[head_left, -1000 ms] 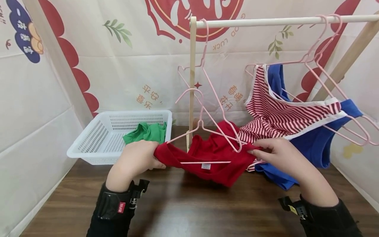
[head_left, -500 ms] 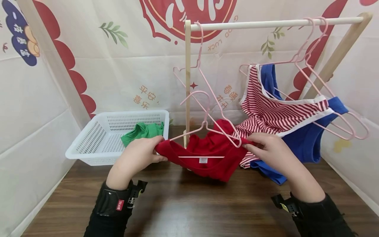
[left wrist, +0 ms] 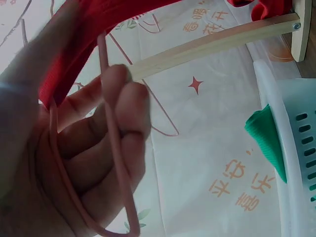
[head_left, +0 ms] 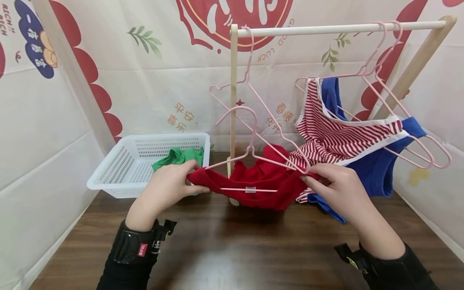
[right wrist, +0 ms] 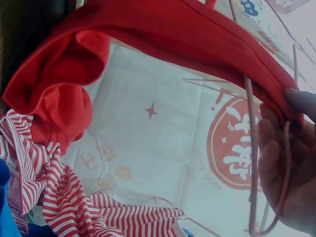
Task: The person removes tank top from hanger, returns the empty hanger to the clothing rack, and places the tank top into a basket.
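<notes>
A red tank top (head_left: 268, 197) with a white neck tag is spread on a pink hanger (head_left: 250, 152), whose hook points up and to the left. My left hand (head_left: 168, 187) pinches the left shoulder strap; in the left wrist view the hanger's looped end (left wrist: 116, 148) runs past the curled fingers. At the other shoulder, my right hand (head_left: 340, 189) pinches the strap between thumb and fingers. The right wrist view shows the hanger's other looped end (right wrist: 253, 163) protruding from the red cloth beside the palm. The lower part of the top hangs behind, bunched up.
A wooden rack with a white rail (head_left: 326, 29) stands behind. From it hang a bare pink hanger (head_left: 266, 104), a red-and-white striped top (head_left: 344, 137) and a blue garment (head_left: 377, 169). At left, a white basket (head_left: 108, 169) contains a green garment (head_left: 181, 157). The table (head_left: 217, 249) is dark wood.
The front of the red top has lifted and tilted slightly, both hands keeping their pinch on the straps. The head view has shifted a little; rack, basket and other clothes stay put.
</notes>
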Demonstrator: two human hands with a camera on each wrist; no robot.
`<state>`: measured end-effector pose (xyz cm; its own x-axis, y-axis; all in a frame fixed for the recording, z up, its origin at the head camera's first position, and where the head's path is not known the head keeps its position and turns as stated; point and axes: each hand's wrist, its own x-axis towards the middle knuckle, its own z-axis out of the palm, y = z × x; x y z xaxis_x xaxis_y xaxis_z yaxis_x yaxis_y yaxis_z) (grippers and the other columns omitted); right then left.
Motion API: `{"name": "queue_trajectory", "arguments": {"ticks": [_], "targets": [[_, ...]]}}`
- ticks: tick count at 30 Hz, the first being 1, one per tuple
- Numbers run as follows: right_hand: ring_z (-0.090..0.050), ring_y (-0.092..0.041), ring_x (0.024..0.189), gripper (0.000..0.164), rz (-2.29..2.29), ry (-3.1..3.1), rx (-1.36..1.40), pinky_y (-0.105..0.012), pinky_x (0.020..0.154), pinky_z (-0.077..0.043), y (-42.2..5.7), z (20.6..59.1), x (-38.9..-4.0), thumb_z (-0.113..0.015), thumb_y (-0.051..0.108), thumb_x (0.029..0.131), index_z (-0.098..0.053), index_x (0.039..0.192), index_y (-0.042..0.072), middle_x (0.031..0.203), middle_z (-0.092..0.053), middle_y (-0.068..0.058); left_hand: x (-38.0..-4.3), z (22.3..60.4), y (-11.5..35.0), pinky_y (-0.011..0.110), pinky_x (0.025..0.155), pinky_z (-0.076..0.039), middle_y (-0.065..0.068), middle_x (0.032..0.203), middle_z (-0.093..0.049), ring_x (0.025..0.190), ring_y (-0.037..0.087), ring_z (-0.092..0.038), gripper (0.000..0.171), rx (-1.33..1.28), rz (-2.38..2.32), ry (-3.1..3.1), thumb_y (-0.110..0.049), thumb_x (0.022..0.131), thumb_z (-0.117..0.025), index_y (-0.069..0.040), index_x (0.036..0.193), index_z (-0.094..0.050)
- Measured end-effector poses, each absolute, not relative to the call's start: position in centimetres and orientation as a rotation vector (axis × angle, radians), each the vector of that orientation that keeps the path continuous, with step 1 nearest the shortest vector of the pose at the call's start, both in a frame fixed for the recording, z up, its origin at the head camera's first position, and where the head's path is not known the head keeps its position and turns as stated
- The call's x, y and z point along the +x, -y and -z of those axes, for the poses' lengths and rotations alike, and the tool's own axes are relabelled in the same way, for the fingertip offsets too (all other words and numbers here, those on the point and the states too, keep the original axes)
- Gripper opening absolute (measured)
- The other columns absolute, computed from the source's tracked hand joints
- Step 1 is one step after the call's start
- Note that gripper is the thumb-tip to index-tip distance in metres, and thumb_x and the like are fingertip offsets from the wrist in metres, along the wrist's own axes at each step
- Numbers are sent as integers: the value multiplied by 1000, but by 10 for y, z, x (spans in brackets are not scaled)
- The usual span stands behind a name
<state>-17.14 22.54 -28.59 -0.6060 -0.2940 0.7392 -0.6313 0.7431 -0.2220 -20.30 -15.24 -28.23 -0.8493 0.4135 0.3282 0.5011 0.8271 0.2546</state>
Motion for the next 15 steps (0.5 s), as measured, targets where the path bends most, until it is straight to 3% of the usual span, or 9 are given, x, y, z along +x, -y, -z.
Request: {"name": "queue_trajectory", "arguments": {"ticks": [4,6,8,11,13,15], "targets": [[-60,-11,67,23,-564,2127,720,-9,68,-43,-224,285,-165,-83,-2,69,-76,89,6,79,-70,-1,-200,278,152,29,58,-46,-9,70,-59,60,11,-54,41,-683,517,2781,-53,86,-68,-16,103,-61],[-61,-13,67,12,-540,2075,744,-10,68,-43,-224,286,-164,-80,14,81,-75,88,5,79,-71,-2,-198,277,152,29,58,-45,-9,69,-58,59,11,-53,38,-679,524,2776,-51,89,-64,-16,101,-60],[-63,-16,67,28,-535,2033,755,-10,69,-43,-224,286,-164,-72,32,89,-75,88,5,80,-71,-5,-197,277,152,30,57,-44,-9,66,-56,58,11,-52,34,-686,518,2754,-48,92,-62,-15,98,-59],[-62,-17,65,55,-516,2006,768,-13,67,-44,-224,285,-164,-50,53,97,-75,88,4,79,-71,-5,-196,276,152,30,56,-43,-8,62,-54,55,11,-50,28,-705,491,2700,-42,94,-62,-15,96,-58],[-62,-16,65,53,-548,2002,764,-11,68,-44,-224,285,-165,-51,52,96,-75,88,4,79,-71,-6,-196,276,151,29,54,-42,-7,64,-57,54,11,-49,25,-716,471,2658,-39,94,-63,-15,100,-59],[-60,-10,68,31,-581,2012,752,-10,68,-44,-224,283,-165,-66,33,94,-75,88,3,79,-71,-6,-196,276,150,28,54,-42,-6,67,-61,54,10,-50,25,-731,465,2617,-37,94,-64,-15,106,-60]]}}
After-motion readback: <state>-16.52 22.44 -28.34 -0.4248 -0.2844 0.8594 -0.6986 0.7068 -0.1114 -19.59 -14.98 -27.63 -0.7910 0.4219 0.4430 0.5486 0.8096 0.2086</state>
